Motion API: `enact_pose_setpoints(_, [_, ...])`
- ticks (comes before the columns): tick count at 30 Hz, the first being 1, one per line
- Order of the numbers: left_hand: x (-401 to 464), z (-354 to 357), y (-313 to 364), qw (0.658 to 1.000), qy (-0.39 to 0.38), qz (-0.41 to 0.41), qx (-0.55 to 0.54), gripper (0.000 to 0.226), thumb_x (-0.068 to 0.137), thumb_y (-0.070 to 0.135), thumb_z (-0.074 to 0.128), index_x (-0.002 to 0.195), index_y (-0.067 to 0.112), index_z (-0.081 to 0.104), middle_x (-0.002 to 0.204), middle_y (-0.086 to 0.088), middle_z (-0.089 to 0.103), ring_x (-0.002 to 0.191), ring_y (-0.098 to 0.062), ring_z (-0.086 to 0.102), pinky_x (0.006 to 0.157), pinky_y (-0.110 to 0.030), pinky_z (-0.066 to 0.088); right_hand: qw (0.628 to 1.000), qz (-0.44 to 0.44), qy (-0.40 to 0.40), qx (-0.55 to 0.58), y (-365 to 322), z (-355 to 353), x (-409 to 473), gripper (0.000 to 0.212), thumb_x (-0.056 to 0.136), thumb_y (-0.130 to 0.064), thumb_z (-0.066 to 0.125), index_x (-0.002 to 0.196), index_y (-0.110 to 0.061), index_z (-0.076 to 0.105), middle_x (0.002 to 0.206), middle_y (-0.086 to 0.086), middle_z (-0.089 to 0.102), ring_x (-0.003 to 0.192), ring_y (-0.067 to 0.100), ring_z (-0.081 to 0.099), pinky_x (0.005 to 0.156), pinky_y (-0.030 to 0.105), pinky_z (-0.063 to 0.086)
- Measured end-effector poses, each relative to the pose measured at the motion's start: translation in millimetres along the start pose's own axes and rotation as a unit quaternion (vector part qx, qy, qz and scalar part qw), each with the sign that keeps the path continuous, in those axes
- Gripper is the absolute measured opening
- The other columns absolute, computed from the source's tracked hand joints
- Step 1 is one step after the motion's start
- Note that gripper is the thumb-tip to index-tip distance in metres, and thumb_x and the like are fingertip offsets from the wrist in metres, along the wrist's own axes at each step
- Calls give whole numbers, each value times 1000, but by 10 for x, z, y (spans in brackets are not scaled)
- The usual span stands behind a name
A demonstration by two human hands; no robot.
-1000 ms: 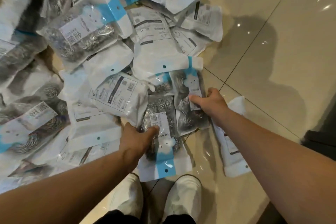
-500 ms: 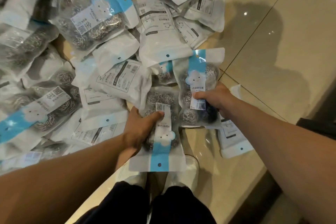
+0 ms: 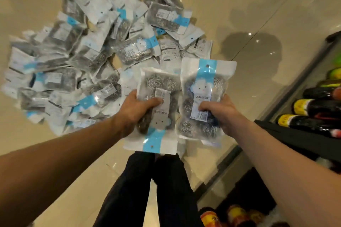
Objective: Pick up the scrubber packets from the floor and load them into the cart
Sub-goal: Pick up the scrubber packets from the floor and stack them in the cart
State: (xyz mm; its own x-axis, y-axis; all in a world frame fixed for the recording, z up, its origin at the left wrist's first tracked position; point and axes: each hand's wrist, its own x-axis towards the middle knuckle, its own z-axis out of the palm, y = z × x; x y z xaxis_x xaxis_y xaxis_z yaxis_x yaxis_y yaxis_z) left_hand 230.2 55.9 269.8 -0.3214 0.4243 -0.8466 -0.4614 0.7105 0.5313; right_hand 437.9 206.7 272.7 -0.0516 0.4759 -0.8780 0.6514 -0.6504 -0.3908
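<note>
In the head view, the left hand (image 3: pixel 135 108) grasps one scrubber packet (image 3: pixel 156 112) at frame centre, and the right hand (image 3: pixel 219 110) grasps a second packet (image 3: pixel 203 96) just beside it, both above the heap of packets (image 3: pixel 88 57) filling the upper left on the tiled floor (image 3: pixel 239 14).

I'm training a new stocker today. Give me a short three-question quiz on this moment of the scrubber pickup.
1. True or false: each hand holds one clear plastic packet of steel-wool scrubbers.
2. Which held packet has its blue header strip pointing away from the person? A) left B) right
3. Where do the other packets lie?

Key
1. True: left hand grips the left packet, right hand the right packet.
2. B.
3. In a pile on the beige tiled floor.
</note>
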Motion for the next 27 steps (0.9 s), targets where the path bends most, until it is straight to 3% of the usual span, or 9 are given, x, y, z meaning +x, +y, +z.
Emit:
enact_pose_setpoints(3, [-682,-162,582,999,-10,51,7,58,75,26,91,123,10,63,106,-9,80,96,-30,78,83,-45,64,999,-40,12,14,-362,-167,-878,56,77,-3,81,122,-17,52,109,9,74,91,28,75,77,46,65])
enact_pose_setpoints(5, [-1202,-288,937,996,-16,82,28,47,79,21,88,120,11,66,97,-4,81,85,-20,79,68,-30,62,996,-81,17,24,-581,-267,-1494,63,76,-4,84,128,-17,50,113,4,73,98,24,73,84,42,63])
enact_pose_setpoints(8, [-1956,-463,1360,991,-33,123,38,27,85,12,82,109,19,71,92,3,82,78,-10,78,62,-21,57,989,-140,30,45,-835,-365,-2296,60,77,-1,85,126,-17,53,101,-7,72,86,6,73,65,18,60])
enact_pose_setpoints(11, [-2681,-678,1705,987,-15,155,32,20,89,12,79,105,21,71,92,7,82,81,-8,78,60,-17,57,982,-174,32,65,-1125,-414,-3057,61,76,-2,87,124,-23,55,96,-16,71,66,-13,68,55,9,54])
enact_pose_setpoints(15, [-3347,-961,1925,980,-25,196,26,28,90,22,77,117,22,69,104,4,81,95,-14,78,83,-31,61,973,-208,22,94,-1232,-521,-3796,68,72,-6,91,128,-28,60,103,-11,79,84,2,76,72,26,61])
enact_pose_setpoints(19, [-3790,-1267,2088,977,-42,202,-43,48,84,33,81,129,25,65,118,2,78,111,-18,74,107,-46,51,962,-249,20,106,-1295,-509,-4250,67,74,-8,90,129,-30,59,110,-8,79,96,12,77,85,40,62])
enact_pose_setpoints(21, [-3953,-1340,2148,974,-39,218,-56,54,81,38,84,130,30,65,120,6,77,113,-15,73,111,-43,47,955,-267,5,130,-1373,-483,-4375,64,79,-6,85,131,-30,57,113,-6,78,99,14,76,82,37,61])
enact_pose_setpoints(23, [-4096,-1385,2164,969,-31,237,-65,61,76,44,89,130,32,66,124,3,76,119,-22,70,114,-50,44,950,-279,-16,142,-1462,-443,-4446,60,83,-4,81,132,-29,56,115,-4,77,100,18,76,78,37,61])
enact_pose_setpoints(27, [-4387,-1420,2158,960,6,261,-100,59,71,37,91,125,25,70,118,-5,78,112,-27,74,109,-54,49,941,-303,-52,138,-1639,-360,-4528,54,82,0,77,124,-29,59,115,1,77,104,23,74,90,45,59])
